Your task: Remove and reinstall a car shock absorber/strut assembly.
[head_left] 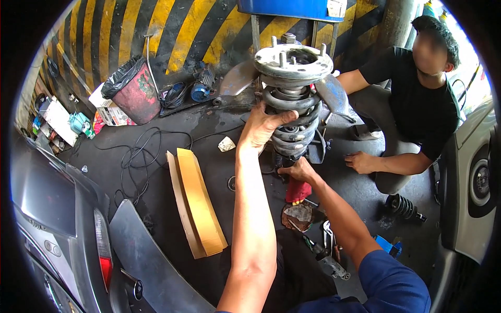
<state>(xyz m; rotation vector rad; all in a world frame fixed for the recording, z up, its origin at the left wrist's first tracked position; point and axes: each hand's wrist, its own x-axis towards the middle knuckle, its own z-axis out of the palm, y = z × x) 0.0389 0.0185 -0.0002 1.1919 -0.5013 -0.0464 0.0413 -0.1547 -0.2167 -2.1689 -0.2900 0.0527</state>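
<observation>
On the left, near us, a dark grey car [47, 182] fills the edge of the floor, and a curved dark panel [151, 255] stands beside it. Just right of the panel lies an open cardboard box [201, 206], with a tangle of black cable [140, 150] farther off. At the far left we see a red bin [134, 96] lined with a black bag, and a blue motor [201, 89] to its right, before the striped wall [182, 31].

On the right a co-worker [422, 104] squats by a light-coloured car [472, 208]; one hand [361, 163] hangs low, while the other arm passes behind the strut and is lost to us. A smaller dark coil unit [405, 207] lies on the floor nearby. Nearer to us, under and beside our right forearm, a red cloth [297, 191], a brown round dish [297, 215], pliers [327, 235] and a metal damper [333, 265] crowd the floor. Our left forearm screens part of the ground between the box and these pieces.

The strut stands upright at the far middle, its pale top mount [293, 62] above a heavy grey coil spring [295, 136], with curved metal plates [237, 78] at both sides. Our left hand [265, 125] is partly closed around the spring's left side, thumb across the front of a coil. Our right hand [300, 170] is curled at the strut's lower end, just below the spring; we cannot tell what lies inside its fingers.
</observation>
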